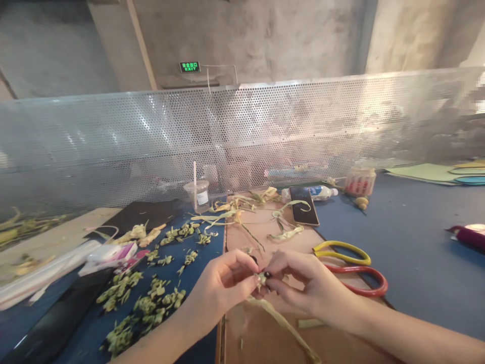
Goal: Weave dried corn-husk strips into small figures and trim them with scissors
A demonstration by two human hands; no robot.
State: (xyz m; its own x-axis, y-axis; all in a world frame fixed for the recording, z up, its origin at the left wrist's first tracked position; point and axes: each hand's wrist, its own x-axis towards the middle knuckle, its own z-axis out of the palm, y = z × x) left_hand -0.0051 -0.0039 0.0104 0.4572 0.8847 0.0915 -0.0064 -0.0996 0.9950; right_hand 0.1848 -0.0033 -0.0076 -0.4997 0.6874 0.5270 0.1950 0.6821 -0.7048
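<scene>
Fingertips of my left hand [225, 283] and my right hand [303, 283] meet in a pinch over the brown board. Between them is a small pale-green plant piece [261, 279], mostly covered by the fingers, so its exact kind is unclear. A long dried leaf strip [282, 321] lies on the board just below the hands. Scissors with a yellow handle loop [343, 247] and a red handle loop [373, 280] rest beside my right hand, their blades hidden. To the left of my left hand, several clusters of small greenish plant pieces [151, 303] are spread on the blue table.
Dried strips [235, 215] and a phone [304, 205] lie toward the back, near a plastic bottle [324, 192]. A cup with a straw [200, 197] and a jar [359, 181] stand before the perforated metal screen [242, 126]. A black object [56, 321] sits at left.
</scene>
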